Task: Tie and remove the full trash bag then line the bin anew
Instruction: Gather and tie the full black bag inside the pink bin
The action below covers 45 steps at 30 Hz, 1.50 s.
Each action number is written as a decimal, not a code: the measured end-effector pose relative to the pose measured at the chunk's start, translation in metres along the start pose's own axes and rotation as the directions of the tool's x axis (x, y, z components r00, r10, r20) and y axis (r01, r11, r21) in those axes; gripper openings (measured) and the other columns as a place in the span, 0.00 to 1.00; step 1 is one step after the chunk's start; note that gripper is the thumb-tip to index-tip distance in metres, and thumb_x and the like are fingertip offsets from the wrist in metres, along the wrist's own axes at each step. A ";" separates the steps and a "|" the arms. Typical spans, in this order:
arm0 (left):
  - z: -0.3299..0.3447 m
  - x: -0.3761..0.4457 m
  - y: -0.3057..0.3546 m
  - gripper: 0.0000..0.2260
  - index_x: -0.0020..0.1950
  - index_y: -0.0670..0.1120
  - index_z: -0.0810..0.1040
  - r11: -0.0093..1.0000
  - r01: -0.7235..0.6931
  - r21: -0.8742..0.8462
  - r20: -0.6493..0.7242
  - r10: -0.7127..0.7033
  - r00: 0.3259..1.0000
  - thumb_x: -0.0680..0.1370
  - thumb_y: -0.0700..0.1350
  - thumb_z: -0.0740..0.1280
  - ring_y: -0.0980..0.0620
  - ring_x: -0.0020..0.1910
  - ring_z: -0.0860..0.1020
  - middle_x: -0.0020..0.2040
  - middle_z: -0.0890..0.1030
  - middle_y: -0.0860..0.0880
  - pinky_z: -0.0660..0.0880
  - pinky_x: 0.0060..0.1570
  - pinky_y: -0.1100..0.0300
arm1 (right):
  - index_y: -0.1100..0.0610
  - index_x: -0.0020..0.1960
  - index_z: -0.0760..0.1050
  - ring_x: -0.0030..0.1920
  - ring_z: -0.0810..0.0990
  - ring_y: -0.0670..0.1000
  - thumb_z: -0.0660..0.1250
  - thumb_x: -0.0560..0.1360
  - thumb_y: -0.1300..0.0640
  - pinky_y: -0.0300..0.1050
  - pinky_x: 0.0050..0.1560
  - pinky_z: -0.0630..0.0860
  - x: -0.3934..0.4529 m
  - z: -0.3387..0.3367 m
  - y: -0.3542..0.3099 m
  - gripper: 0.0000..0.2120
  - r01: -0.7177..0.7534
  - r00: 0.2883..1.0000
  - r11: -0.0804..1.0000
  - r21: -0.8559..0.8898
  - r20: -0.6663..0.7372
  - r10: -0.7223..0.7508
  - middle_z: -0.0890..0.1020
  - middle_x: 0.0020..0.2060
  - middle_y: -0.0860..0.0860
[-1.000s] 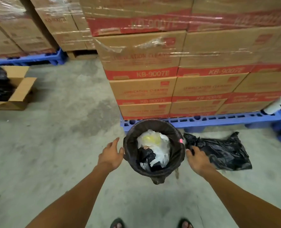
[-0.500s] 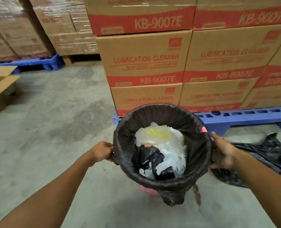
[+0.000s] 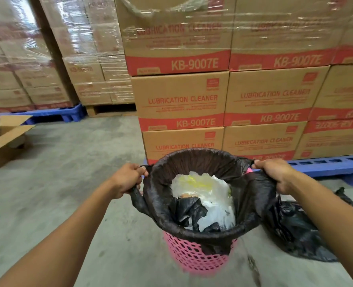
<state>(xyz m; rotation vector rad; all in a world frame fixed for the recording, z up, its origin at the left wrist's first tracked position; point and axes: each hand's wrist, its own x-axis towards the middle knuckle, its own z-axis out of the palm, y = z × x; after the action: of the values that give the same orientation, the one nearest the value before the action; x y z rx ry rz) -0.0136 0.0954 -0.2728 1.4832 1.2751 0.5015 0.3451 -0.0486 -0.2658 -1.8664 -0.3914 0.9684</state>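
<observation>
A pink perforated bin (image 3: 194, 257) stands on the concrete floor, lined with a dark trash bag (image 3: 196, 162) full of white, yellow and black plastic waste (image 3: 208, 195). My left hand (image 3: 128, 179) grips the bag's edge on the left side and has pulled it off the rim there. On the right side my right hand (image 3: 277, 172) clutches the bag's edge, also lifted clear of the rim. A loose black bag (image 3: 295, 230) lies flat on the floor to the bin's right, partly behind my right forearm.
Stacked cartons marked LUBRICATION CLEANER (image 3: 223, 96) rise on a blue pallet (image 3: 326, 166) right behind the bin. An open cardboard box (image 3: 8, 139) sits on the floor at the far left. More wrapped cartons (image 3: 47, 59) stand at the back left.
The camera has come lower and closer to the bin. Both hands went from resting at the rim to gripping the bag's edge and pulling it up and outward off the rim.
</observation>
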 end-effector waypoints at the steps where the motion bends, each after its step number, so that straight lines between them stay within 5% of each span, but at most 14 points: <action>1: 0.006 -0.002 0.006 0.12 0.42 0.43 0.71 1.000 -0.021 -0.008 -0.027 0.021 0.999 0.83 0.43 0.54 0.53 0.18 0.67 0.22 0.65 0.51 0.69 0.26 0.61 | 0.66 0.50 0.78 0.38 0.80 0.59 0.65 0.77 0.62 0.50 0.39 0.77 -0.003 0.006 -0.005 0.08 0.025 0.999 0.999 -0.020 -0.022 -0.025 0.82 0.44 0.62; 6: 0.033 -0.007 0.038 0.13 0.41 0.44 0.70 0.993 -0.121 -0.006 -0.160 0.119 0.980 0.83 0.43 0.53 0.50 0.23 0.62 0.28 0.64 0.46 0.63 0.18 0.64 | 0.62 0.39 0.74 0.28 0.74 0.57 0.60 0.77 0.69 0.46 0.22 0.77 -0.029 0.035 -0.032 0.10 0.041 0.997 0.991 0.126 0.064 -0.049 0.74 0.31 0.58; 14: 0.048 -0.032 0.107 0.12 0.40 0.45 0.73 0.915 -0.391 -0.101 -0.181 0.370 0.911 0.81 0.45 0.58 0.54 0.23 0.64 0.27 0.65 0.51 0.63 0.19 0.66 | 0.55 0.35 0.69 0.26 0.67 0.50 0.64 0.78 0.60 0.39 0.29 0.64 -0.073 0.068 -0.081 0.13 0.477 0.873 0.878 -0.027 0.127 -0.471 0.68 0.27 0.52; 18: 0.038 -0.044 0.127 0.03 0.44 0.44 0.76 0.877 -0.468 -0.114 -0.158 0.449 0.880 0.78 0.41 0.64 0.54 0.29 0.70 0.31 0.72 0.49 0.68 0.36 0.58 | 0.57 0.33 0.71 0.33 0.73 0.52 0.66 0.77 0.58 0.45 0.38 0.70 -0.105 0.058 -0.107 0.14 0.619 0.785 0.782 -0.072 0.100 -0.612 0.73 0.29 0.54; 21: 0.022 -0.049 0.135 0.06 0.43 0.48 0.79 0.837 -0.547 0.028 -0.112 0.547 0.830 0.77 0.38 0.65 0.50 0.44 0.76 0.44 0.79 0.46 0.71 0.47 0.57 | 0.62 0.41 0.76 0.36 0.75 0.53 0.65 0.78 0.56 0.48 0.43 0.72 -0.118 0.055 -0.108 0.11 0.720 0.685 0.631 -0.289 0.156 -0.711 0.78 0.32 0.54; 25: 0.018 -0.041 0.119 0.05 0.45 0.53 0.78 0.774 -0.633 0.037 -0.050 0.634 0.772 0.77 0.43 0.65 0.46 0.61 0.77 0.58 0.80 0.42 0.70 0.67 0.49 | 0.53 0.43 0.75 0.45 0.77 0.55 0.65 0.78 0.54 0.45 0.44 0.69 -0.125 0.060 -0.106 0.05 0.764 0.553 0.356 -0.539 0.260 -0.792 0.77 0.39 0.49; 28: 0.033 -0.031 0.107 0.05 0.53 0.49 0.73 0.747 -0.656 -0.107 0.015 0.661 0.750 0.80 0.40 0.62 0.56 0.54 0.81 0.53 0.82 0.47 0.76 0.56 0.61 | 0.45 0.49 0.74 0.52 0.77 0.58 0.63 0.78 0.52 0.53 0.48 0.74 -0.133 0.069 -0.103 0.02 0.751 0.496 0.151 -0.643 0.397 -0.772 0.74 0.47 0.48; 31: 0.057 -0.028 0.109 0.04 0.55 0.42 0.71 0.727 -0.674 -0.135 -0.009 0.679 0.734 0.82 0.40 0.58 0.54 0.35 0.81 0.38 0.80 0.52 0.77 0.41 0.58 | 0.45 0.51 0.75 0.53 0.76 0.55 0.63 0.78 0.52 0.49 0.42 0.70 -0.142 0.076 -0.105 0.04 0.741 0.420 -0.004 -0.672 0.467 -0.778 0.73 0.49 0.48; 35: 0.078 -0.023 0.113 0.08 0.48 0.45 0.74 0.765 -0.642 0.055 -0.124 0.643 0.756 0.80 0.42 0.56 0.52 0.31 0.72 0.35 0.74 0.51 0.79 0.32 0.51 | 0.45 0.49 0.77 0.52 0.76 0.55 0.66 0.76 0.52 0.55 0.48 0.75 -0.142 0.079 -0.107 0.04 0.789 0.434 0.056 -0.612 0.490 -0.756 0.72 0.45 0.48; 39: 0.086 -0.026 0.114 0.11 0.52 0.52 0.70 0.890 -0.431 -0.149 0.094 0.447 0.890 0.72 0.45 0.55 0.56 0.24 0.66 0.33 0.66 0.51 0.70 0.30 0.55 | 0.49 0.47 0.80 0.48 0.77 0.54 0.68 0.75 0.57 0.50 0.49 0.74 -0.136 0.072 -0.110 0.04 0.822 0.445 0.140 -0.552 0.469 -0.762 0.76 0.42 0.49; 42: 0.085 -0.029 0.110 0.24 0.66 0.55 0.65 0.868 -0.471 -0.156 0.301 0.496 0.814 0.72 0.41 0.62 0.61 0.27 0.70 0.36 0.69 0.53 0.71 0.34 0.62 | 0.52 0.46 0.81 0.43 0.78 0.52 0.68 0.75 0.59 0.45 0.43 0.74 -0.132 0.066 -0.112 0.04 0.829 0.463 0.200 -0.522 0.442 -0.768 0.81 0.41 0.50; 45: 0.096 -0.037 0.108 0.15 0.58 0.55 0.71 0.763 -0.646 0.016 0.385 0.592 0.708 0.74 0.49 0.71 0.67 0.35 0.75 0.40 0.75 0.61 0.69 0.37 0.71 | 0.53 0.45 0.81 0.44 0.77 0.49 0.67 0.75 0.60 0.44 0.45 0.74 -0.135 0.070 -0.111 0.05 0.847 0.452 0.186 -0.497 0.491 -0.745 0.80 0.42 0.48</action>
<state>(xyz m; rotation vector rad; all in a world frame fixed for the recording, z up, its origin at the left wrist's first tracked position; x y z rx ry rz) 0.1012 0.0355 -0.1992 2.0348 0.4964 0.5377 0.2215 -0.0360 -0.1243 -1.7550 -1.8796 0.1299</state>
